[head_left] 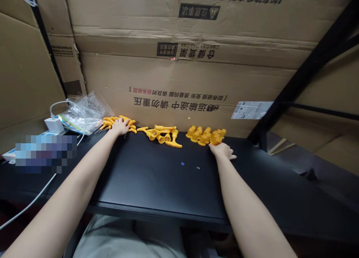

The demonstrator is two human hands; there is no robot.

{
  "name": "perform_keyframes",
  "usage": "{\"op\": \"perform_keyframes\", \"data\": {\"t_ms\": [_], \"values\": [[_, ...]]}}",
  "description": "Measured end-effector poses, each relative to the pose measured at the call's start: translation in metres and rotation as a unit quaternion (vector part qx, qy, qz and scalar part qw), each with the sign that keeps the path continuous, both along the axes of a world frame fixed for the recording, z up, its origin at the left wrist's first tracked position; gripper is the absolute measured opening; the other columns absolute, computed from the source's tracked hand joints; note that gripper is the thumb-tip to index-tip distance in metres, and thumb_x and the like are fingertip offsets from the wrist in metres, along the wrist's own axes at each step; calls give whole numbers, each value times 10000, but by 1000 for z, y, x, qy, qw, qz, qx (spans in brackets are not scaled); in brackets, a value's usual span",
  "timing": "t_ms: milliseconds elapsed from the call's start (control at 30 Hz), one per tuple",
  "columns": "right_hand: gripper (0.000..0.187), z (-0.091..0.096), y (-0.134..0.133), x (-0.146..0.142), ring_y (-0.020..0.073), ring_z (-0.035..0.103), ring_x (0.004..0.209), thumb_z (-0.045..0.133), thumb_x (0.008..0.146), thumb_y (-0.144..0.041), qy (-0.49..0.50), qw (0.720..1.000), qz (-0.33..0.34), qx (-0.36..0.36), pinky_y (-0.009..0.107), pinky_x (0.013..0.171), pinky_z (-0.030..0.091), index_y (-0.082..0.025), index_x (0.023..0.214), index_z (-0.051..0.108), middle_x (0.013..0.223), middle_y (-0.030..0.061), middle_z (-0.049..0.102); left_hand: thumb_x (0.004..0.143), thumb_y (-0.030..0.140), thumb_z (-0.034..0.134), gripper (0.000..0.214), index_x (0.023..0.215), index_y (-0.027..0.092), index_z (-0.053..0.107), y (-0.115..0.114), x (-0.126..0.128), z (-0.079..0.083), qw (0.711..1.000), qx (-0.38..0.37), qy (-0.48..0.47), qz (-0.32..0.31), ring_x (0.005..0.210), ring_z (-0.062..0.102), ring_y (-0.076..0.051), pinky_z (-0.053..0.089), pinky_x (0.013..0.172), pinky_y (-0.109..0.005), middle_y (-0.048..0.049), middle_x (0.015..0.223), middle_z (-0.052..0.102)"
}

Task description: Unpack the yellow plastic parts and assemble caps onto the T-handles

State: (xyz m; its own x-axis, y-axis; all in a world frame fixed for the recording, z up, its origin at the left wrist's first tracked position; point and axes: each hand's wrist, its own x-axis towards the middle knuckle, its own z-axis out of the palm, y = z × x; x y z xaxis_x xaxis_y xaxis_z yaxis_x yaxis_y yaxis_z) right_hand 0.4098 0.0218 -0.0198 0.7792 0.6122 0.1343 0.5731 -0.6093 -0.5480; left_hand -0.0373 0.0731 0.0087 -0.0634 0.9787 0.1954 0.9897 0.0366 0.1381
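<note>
Over a pile of yellow corkscrew handles (pixel 109 121) with thin metal spirals, my left hand (pixel 120 126) reaches in, its fingers bent around a handle; their tips are partly hidden. At the right, my right hand (pixel 223 151) has its thumb and fingers closed on a yellow cup-shaped sleeve (pixel 215 140) at the near edge of a group. Several similar yellow sleeves (pixel 203 139) stand upright beside it. Between my hands lies a loose heap of yellow corkscrews (pixel 175 139), handles joined with sleeves, some on their sides with the hollow ends showing.
Everything rests on a black tabletop (pixel 157 183). Cardboard (pixel 179 74) walls the back. A clear plastic bag (pixel 86 110), a white charger (pixel 54 124) with its cable, and a blurred-out item (pixel 46 153) are at left. A blue spot (pixel 182 163) marks the table; a black frame post (pixel 297 78) slants at right.
</note>
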Motion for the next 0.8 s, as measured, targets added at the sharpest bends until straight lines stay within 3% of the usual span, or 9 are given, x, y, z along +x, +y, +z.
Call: {"op": "perform_keyframes", "data": {"t_ms": [133, 367, 467, 567, 667, 800], "values": [[362, 1, 0, 1, 358, 471, 1209, 697, 717, -373, 8, 1000, 1, -7, 550, 1008, 282, -154, 1004, 673, 1242, 216, 584, 929, 407, 290, 525, 1431, 290, 389, -12, 3, -12, 999, 30, -11, 1, 1332, 368, -347, 305, 1048, -547, -145, 1469, 381], [366, 3, -2, -2, 358, 456, 1222, 667, 734, -365, 21, 1000, -1, 2, 568, 1009, 255, -149, 1029, 646, 1246, 225, 573, 940, 383, 284, 486, 1386, 288, 453, -29, 4, -25, 992, 108, -54, 24, 1305, 388, -339, 258, 1047, -626, -145, 1424, 432], [460, 4, -4, -4, 371, 448, 1228, 671, 724, -378, 33, 999, -3, 29, 569, 991, 267, -139, 1107, 582, 1264, 242, 554, 937, 337, 301, 448, 1317, 265, 528, -34, 6, -24, 983, 164, -85, 20, 1311, 375, -329, 200, 1069, -641, -135, 1419, 443], [576, 6, -6, -7, 372, 437, 1236, 655, 723, -427, 28, 997, -6, 77, 551, 993, 277, -125, 1185, 493, 1288, 255, 523, 912, 239, 324, 409, 1227, 234, 587, -37, 10, -14, 960, 249, -123, 6, 1287, 408, -283, 183, 1103, -583, -119, 1362, 504], [646, 8, -8, -13, 379, 421, 1237, 626, 730, -471, -8, 991, 1, 136, 536, 986, 301, -113, 1234, 435, 1303, 257, 492, 871, 171, 350, 394, 1166, 225, 605, -40, 19, -3, 948, 287, -133, -43, 1240, 456, -249, 230, 1100, -516, -101, 1286, 565], [646, 11, -10, -23, 385, 408, 1219, 581, 745, -432, -81, 975, 31, 206, 543, 959, 313, -117, 1278, 398, 1328, 242, 454, 803, 125, 414, 478, 1227, 264, 586, -43, 36, -1, 961, 194, -33, -193, 1298, 413, -247, 243, 1106, -499, -74, 1361, 526]]}}
